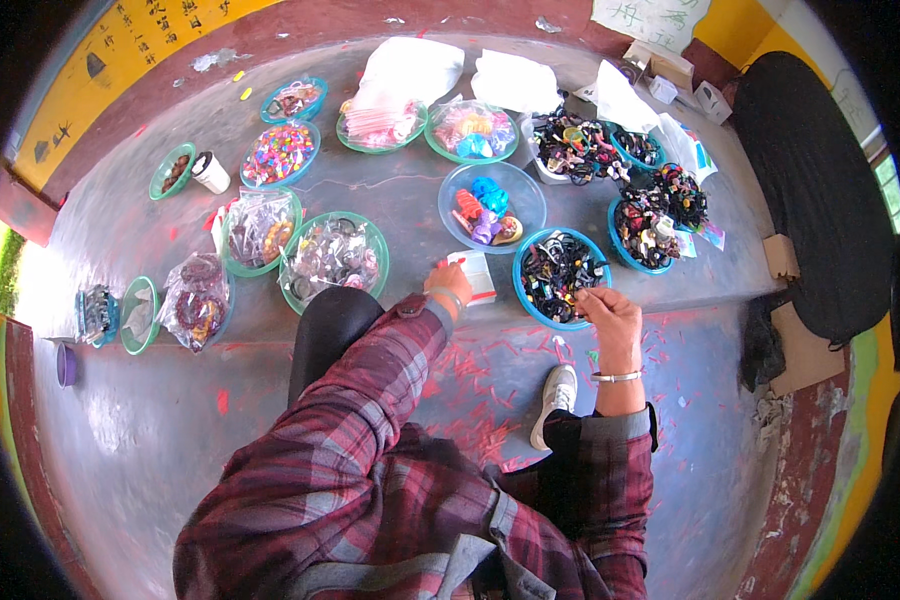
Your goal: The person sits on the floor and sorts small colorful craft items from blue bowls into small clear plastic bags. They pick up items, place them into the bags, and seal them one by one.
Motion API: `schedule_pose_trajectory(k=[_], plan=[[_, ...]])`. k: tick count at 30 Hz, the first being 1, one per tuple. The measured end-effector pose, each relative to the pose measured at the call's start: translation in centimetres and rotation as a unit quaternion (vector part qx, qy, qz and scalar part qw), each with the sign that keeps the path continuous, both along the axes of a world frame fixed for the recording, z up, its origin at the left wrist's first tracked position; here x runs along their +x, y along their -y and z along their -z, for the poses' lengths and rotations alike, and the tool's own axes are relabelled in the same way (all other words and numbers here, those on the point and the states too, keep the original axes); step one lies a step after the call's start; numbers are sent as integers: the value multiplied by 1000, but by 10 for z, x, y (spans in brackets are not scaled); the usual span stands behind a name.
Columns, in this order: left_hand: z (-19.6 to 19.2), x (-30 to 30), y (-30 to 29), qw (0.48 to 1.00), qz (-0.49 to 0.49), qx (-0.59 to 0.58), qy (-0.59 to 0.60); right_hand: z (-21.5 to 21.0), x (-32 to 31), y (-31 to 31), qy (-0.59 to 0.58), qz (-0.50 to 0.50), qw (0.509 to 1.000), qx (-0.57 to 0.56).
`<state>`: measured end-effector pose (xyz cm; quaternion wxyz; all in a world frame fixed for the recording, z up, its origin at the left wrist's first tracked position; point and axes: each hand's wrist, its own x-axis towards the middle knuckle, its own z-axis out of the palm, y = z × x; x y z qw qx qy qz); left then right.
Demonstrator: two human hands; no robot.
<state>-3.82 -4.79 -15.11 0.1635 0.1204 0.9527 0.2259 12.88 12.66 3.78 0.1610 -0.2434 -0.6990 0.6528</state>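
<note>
My left hand (448, 284) is closed at the left edge of a flat white card (478, 278) with red edging, which lies on the grey ledge. The fingers are partly hidden, and a bit of red shows by the fingertips. At the right, my right hand (612, 314) pinches with thumb and fingers over the rim of a blue basket (518, 282). Black hair ties (555, 268) with small coloured ornaments fill that basket. What the pinch holds is too small to make out. Behind the card, a clear blue bowl (453, 182) holds blue, red and purple items.
Hair ties fill another blue basket (638, 262) further right. Green baskets with bagged accessories (335, 255) stand to the left, near a white cup (210, 172). White bags (515, 82) lie at the back. Red scraps (475, 400) litter the floor around my shoe (558, 398).
</note>
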Motion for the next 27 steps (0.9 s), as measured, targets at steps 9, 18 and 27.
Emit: schedule_pose_trajectory(k=[9,18,27], plan=[[29,-1,5,991,-89,70,65,-5,1,8,23,-32,999,2],[-37,10,-12,901,2,410,141,3,0,3,16,-49,999,-10],[-189,81,-3,832,316,315,-328,-3,-4,35,-48,-63,944,-320]])
